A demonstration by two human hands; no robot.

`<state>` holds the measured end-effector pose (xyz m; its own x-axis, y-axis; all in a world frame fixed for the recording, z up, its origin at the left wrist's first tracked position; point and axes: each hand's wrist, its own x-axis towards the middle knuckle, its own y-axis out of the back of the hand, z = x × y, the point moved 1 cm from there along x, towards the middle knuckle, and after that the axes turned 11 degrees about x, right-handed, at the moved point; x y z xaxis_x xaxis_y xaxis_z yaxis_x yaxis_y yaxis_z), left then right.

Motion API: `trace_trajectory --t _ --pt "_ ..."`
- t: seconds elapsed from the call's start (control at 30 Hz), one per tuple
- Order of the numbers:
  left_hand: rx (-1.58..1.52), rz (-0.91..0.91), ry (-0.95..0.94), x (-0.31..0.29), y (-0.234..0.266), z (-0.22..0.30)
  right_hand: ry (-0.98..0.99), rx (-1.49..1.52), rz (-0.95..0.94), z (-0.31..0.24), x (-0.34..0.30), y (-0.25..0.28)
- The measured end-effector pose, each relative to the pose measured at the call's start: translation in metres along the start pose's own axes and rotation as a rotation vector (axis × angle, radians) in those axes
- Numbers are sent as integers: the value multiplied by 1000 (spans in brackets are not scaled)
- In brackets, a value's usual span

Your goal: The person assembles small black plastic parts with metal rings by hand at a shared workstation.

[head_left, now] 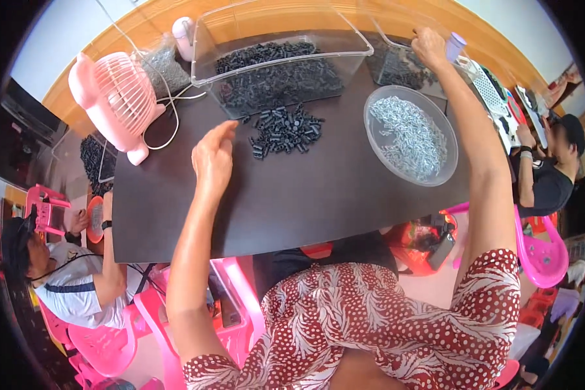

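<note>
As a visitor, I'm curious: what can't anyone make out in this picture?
In the head view:
Right hand: whether it holds anything; the hand itself hides its fingertips.
Silver pieces: exact shape; too small.
Clear bag: partly hidden by the pink fan.
Patterned shirt: cut off by the lower edge.

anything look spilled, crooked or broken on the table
Nothing looks broken. A heap of black parts lies loose outside the clear bin, though it's compact, so perhaps deliberate. A white cable loops untidily beside the pink fan.
</note>
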<state>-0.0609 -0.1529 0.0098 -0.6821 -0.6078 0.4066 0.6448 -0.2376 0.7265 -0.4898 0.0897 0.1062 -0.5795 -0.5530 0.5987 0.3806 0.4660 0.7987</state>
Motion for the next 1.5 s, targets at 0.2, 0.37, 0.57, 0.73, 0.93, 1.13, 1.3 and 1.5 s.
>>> trace_trajectory --t 0.2,0.37,0.57,0.73,0.93,1.13,1.3,1.5 --pt "39 -56 -42 16 -8 -13 22 114 185 -36 -27 23" --pt "-67 -146 -48 13 -16 -11 256 478 233 -89 -91 53" --pt "100 -131 -200 14 -19 -10 442 603 201 -140 -125 73" --pt "51 -132 -108 9 -15 -14 476 689 161 -163 -139 82" --pt "-533 -334 270 -12 0 6 335 994 -65 -203 -179 66" --pt "-842 -371 443 -46 10 44 51 1291 -384 -250 -203 53" --pt "-915 -350 426 -61 8 62 -103 1389 -579 -269 -212 58" --pt "-1027 -248 466 -82 6 71 25 1321 -407 -270 -226 59"
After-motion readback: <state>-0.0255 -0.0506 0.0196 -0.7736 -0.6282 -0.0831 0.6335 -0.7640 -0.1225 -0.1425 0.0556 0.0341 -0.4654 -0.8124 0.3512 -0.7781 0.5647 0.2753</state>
